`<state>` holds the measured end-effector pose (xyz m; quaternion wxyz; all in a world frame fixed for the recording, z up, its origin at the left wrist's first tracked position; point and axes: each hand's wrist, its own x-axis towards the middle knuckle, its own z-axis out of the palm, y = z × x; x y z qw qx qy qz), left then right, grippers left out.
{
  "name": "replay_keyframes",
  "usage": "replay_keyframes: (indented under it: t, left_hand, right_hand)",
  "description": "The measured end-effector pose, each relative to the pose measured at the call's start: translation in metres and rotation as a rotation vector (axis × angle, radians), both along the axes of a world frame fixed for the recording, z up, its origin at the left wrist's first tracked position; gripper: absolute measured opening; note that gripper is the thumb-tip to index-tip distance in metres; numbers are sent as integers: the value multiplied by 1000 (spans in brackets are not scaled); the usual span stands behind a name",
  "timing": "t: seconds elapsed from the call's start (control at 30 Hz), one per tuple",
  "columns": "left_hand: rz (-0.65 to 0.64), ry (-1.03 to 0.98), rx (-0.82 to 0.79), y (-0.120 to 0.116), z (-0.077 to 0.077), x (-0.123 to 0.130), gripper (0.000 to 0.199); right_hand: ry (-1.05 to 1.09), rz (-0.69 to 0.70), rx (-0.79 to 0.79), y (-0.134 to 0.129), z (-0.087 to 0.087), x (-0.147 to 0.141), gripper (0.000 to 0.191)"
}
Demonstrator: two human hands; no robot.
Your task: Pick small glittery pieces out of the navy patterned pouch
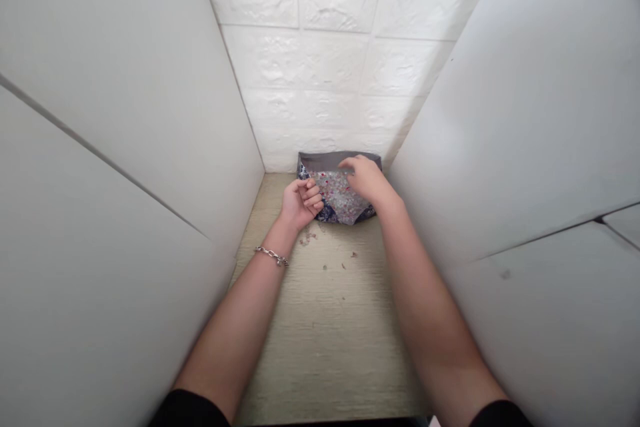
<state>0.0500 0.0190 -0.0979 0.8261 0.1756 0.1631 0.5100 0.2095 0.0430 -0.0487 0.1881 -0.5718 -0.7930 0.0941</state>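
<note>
A dark blue patterned box or pouch with a grey inner wall [325, 161] stands against the back wall. In it lies a clear plastic bag of small shiny pieces [345, 197], pale with red ones among them. My left hand [301, 203] is at its left front corner, palm turned up and fingers curled in. Whether anything small is inside those fingers I cannot make out. Over the right part of the bag hovers my right hand [367, 179], thumb and forefinger apart, with nothing visible between them.
Small loose pieces [309, 236] lie on the pale wooden surface [325, 347], with a few more nearer to me. Tall white panels [150, 80] [540, 113] close in both sides. White embossed tiles [330, 57] cover the back wall.
</note>
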Motion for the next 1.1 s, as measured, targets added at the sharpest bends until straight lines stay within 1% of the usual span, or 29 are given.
replay_keyframes:
  t: [0.07,0.13,0.23,0.33,0.5,0.57,0.63,0.73,0.83,1.0,1.03,1.1]
  left_hand:
    - [5,0,-8,0,0,0,11]
    - [4,0,3,0,0,0,11]
    - [-1,7,18,1,-1,0,10]
    - [1,14,27,1,-2,0,10]
    - [2,15,26,0,0,0,10]
    - [5,17,18,0,0,0,9]
    - [9,18,14,0,0,0,9]
    - [13,20,17,1,-1,0,9]
    - [10,24,21,1,-2,0,9]
    - [2,43,33,1,0,0,10]
    - [9,51,38,1,2,-1,9]
    - [39,69,41,0,4,-1,6]
  right_hand:
    - [-54,29,-97,2,-4,1,35]
    - [-99,-26,-144,3,-8,2,30]
    - [-146,-177,-107,4,-15,4,31]
    - [-178,-270,-97,4,-19,4,33]
    - [-224,-319,-223,0,-21,0,30]
    - [-217,-336,-241,0,-21,0,30]
    - [-196,-346,-225,1,-22,0,29]
    - [-120,-320,-184,6,-21,3,26]
    - [50,-247,-128,8,-15,5,22]
    - [323,-239,54,2,8,4,25]
    - [376,-224,69,0,13,3,25]
    - [515,-171,28,-5,23,0,25]
